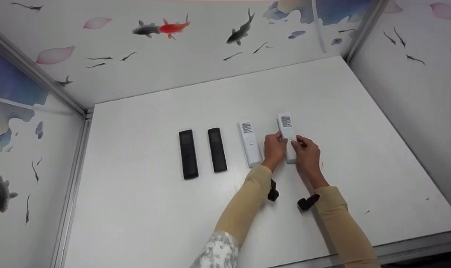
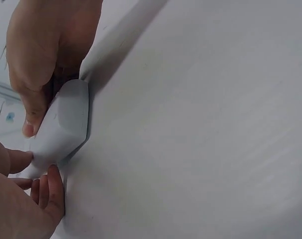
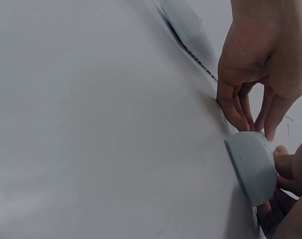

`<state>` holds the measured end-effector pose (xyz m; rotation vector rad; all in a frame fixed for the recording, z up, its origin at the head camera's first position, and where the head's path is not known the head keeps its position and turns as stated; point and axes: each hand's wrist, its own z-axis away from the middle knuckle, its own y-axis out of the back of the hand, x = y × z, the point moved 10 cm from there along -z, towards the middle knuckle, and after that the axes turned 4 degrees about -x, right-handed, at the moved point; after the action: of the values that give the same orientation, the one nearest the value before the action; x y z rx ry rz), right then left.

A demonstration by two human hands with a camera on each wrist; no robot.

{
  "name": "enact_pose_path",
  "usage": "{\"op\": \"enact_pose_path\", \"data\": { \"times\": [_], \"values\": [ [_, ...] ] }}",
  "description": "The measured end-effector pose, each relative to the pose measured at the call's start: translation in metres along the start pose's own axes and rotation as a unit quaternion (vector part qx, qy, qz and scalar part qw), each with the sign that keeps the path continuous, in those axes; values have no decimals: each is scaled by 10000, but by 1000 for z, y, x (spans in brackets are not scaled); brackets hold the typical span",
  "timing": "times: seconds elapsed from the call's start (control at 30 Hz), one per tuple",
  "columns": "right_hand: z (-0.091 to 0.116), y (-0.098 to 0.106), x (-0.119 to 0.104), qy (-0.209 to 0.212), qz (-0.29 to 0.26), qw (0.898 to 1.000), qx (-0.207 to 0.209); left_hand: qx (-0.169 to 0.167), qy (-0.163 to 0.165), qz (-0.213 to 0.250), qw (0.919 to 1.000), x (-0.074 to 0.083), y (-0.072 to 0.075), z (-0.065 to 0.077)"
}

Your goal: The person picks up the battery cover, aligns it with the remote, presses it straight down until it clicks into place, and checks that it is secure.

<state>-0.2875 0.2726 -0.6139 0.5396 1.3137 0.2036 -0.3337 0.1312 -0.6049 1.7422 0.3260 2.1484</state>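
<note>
A white remote control (image 1: 286,122) lies at the right of a row on the table, its labelled back facing up. From its left side my left hand (image 1: 274,150) grips it, thumb on the upper face. My right hand (image 1: 308,156) holds the opposite edge, with the thumb resting near the middle of the back. In the left wrist view the rounded end of this remote control (image 2: 74,112) shows between both hands. The right wrist view has the same end (image 3: 253,169), with fingers on either side. Left of my left hand lies a second white remote control (image 1: 250,143), also back up.
Two black remote controls, one (image 1: 188,154) at the far left and one (image 1: 217,150) beside it, continue the row. Printed panels with fish (image 1: 242,31) wall the white table (image 1: 136,223) at the back and sides. Black wrist mounts (image 1: 307,203) stick out near both cuffs.
</note>
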Motion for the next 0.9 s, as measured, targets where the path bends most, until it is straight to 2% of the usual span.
{"op": "enact_pose_path", "data": {
  "times": [0.27,0.53,0.7,0.9],
  "values": [
    [0,0,-5,252,253,9993,73,94,-205,-148,9996,3,1,2],
    [-3,1,-5,457,313,9982,219,22,-149,-349,9993,3,-1,4],
    [-3,1,-2,274,259,9992,167,-83,-16,-363,9993,3,1,6],
    [-3,2,0,-57,113,9998,127,-120,164,-53,9998,5,17,11]
  ]
}}
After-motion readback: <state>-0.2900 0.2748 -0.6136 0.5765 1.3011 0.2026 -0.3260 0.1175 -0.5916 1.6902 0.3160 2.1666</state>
